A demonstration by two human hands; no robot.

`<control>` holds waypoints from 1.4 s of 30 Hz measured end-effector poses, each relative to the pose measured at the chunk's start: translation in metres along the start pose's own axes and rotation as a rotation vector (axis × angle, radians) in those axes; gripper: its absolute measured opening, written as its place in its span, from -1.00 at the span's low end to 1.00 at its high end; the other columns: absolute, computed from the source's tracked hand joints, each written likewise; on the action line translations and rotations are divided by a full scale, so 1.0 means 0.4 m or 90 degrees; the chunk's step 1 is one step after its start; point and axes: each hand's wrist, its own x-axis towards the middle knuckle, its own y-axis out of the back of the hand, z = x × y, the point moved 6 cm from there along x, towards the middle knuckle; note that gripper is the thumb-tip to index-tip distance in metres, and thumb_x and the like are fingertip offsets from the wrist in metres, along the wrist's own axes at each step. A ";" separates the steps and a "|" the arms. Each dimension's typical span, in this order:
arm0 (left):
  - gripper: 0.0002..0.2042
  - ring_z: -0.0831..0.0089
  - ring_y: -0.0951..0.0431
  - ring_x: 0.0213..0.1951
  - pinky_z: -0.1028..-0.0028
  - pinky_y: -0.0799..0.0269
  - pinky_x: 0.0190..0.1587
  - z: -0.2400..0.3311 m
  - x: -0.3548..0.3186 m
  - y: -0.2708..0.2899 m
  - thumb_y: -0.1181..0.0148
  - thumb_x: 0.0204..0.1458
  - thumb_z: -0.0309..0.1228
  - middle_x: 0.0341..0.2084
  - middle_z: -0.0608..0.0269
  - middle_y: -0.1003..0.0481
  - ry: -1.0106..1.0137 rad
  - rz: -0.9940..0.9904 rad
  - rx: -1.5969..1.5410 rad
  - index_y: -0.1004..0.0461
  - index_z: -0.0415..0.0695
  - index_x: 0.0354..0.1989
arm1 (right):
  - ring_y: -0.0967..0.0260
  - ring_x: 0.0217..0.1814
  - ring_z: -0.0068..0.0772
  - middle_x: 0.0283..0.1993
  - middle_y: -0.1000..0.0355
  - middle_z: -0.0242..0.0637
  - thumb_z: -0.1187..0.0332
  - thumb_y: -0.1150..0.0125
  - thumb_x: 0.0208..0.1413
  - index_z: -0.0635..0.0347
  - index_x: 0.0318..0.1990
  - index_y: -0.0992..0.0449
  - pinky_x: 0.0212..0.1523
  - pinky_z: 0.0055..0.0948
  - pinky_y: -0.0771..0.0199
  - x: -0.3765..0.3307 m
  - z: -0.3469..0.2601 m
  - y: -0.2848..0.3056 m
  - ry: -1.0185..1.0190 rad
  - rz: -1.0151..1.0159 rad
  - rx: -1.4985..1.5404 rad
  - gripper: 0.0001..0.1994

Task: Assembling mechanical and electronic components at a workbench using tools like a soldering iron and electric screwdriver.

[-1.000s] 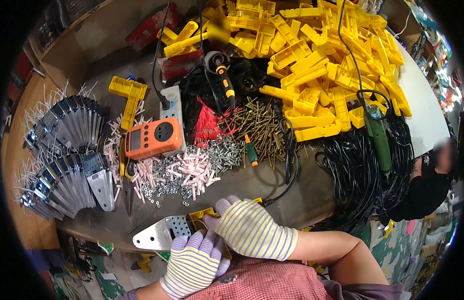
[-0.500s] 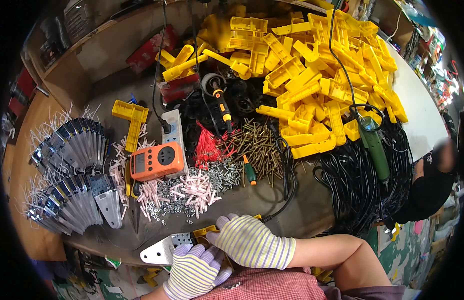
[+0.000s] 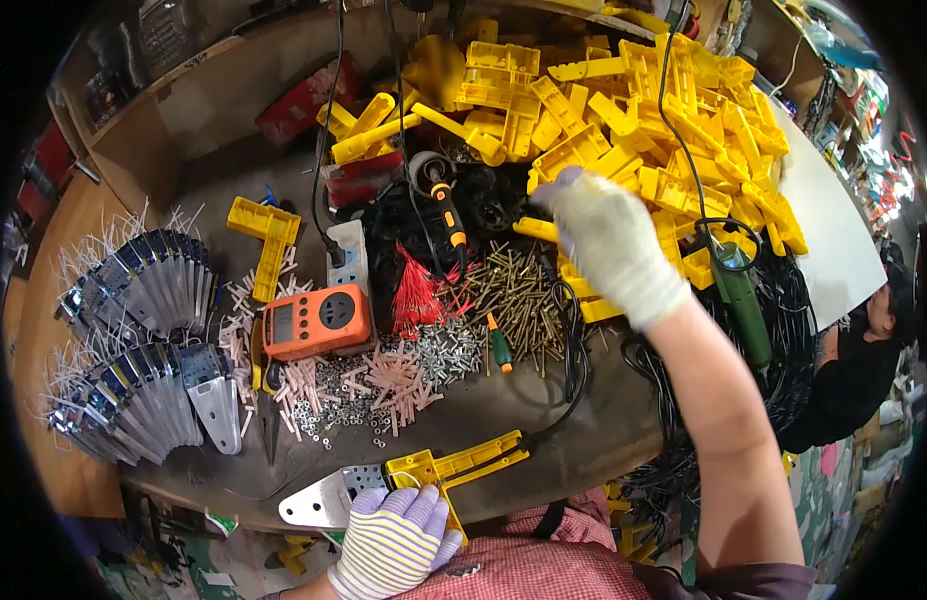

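At the near table edge, my left hand (image 3: 393,540) in a striped glove is closed on a yellow plastic handle half (image 3: 415,468). The half lies open side up, with a black cord running along its channel and out at the right end. A silver tapered metal plate (image 3: 321,503) with a perforated section sticks out of its left end. My right hand (image 3: 613,240) is stretched far forward over the pile of yellow plastic handle halves (image 3: 673,130). Motion smears its fingers, and whether they grip a piece cannot be seen.
Tapered metal plates with white wires (image 3: 133,400) are fanned out at left. Mid-table are an orange meter (image 3: 318,322), long screws (image 3: 518,300), pink sleeves, nuts and a small green screwdriver (image 3: 499,345). A green power tool (image 3: 743,310) hangs at right above black cords. A person (image 3: 863,370) is at far right.
My right hand has left the yellow handle half and moved forward to the yellow pile. This uncovers the half and its cord. My left hand stays in about the same place.
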 end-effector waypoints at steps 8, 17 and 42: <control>-0.59 0.14 -0.47 0.00 0.06 -0.34 0.06 0.012 -0.021 -0.030 -0.26 -0.01 -0.17 -0.07 0.10 -0.54 -0.005 -0.099 0.020 -0.54 -0.20 -0.08 | -0.50 -0.09 -0.15 -0.23 -0.53 -0.24 0.41 -0.09 0.12 0.10 -0.16 -0.55 -0.11 -0.21 -0.57 0.129 0.160 -0.224 0.069 -0.194 -0.277 -0.84; -0.67 0.35 -0.53 -0.14 0.23 -0.35 -0.12 -0.020 -0.023 -0.031 -0.26 -0.10 -0.12 -0.17 0.28 -0.60 0.004 0.032 0.028 -0.62 -0.10 -0.27 | -0.36 -0.11 0.01 -0.19 -0.35 -0.09 0.61 -0.27 -0.19 0.25 -0.15 -0.40 -0.03 -0.25 -0.41 -0.083 -0.055 0.144 -0.154 0.216 0.160 -0.64; -0.68 0.33 -0.57 -0.26 0.19 -0.41 0.00 -0.032 0.002 -0.022 -0.31 -0.22 -0.16 -0.27 0.24 -0.62 -0.058 0.071 -0.038 -0.65 -0.13 -0.37 | -0.33 -0.08 -0.33 -0.12 -0.37 -0.25 -0.09 -0.36 0.05 0.24 0.03 -0.42 0.15 -0.12 -0.36 -0.483 -0.151 -0.008 -0.449 0.057 0.752 -0.40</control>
